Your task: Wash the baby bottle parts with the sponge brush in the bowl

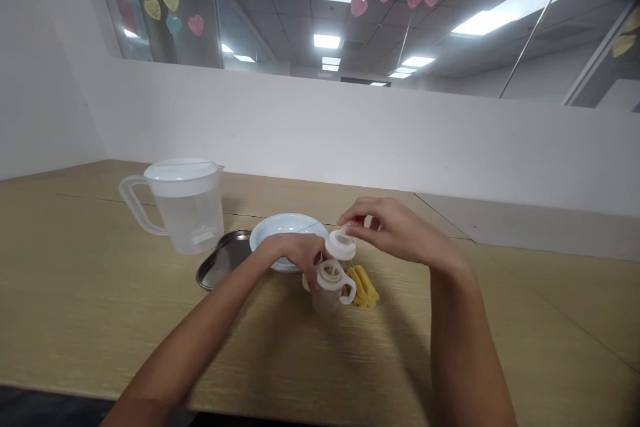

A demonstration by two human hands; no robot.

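My left hand (303, 252) is wrapped round a clear baby bottle (327, 297) with white side handles; the bottle's open mouth faces up towards me. Just above and behind that mouth, my right hand (387, 225) pinches the teat of a white bottle cap (341, 246), which is apart from the bottle. Part of the left fingers is hidden behind the bottle. Right beside the bottle lies a yellow bunch of long, finger-like pieces (364, 287), perhaps bananas; I cannot tell for sure.
Behind my left hand sits a white bowl (267, 227), with a shallow metal tray (220, 272) to its left. A lidded clear pitcher (193, 213) stands farther left. The wooden table (125, 307) meets a white wall (300, 127) at the back, below a window with heart-shaped notes.
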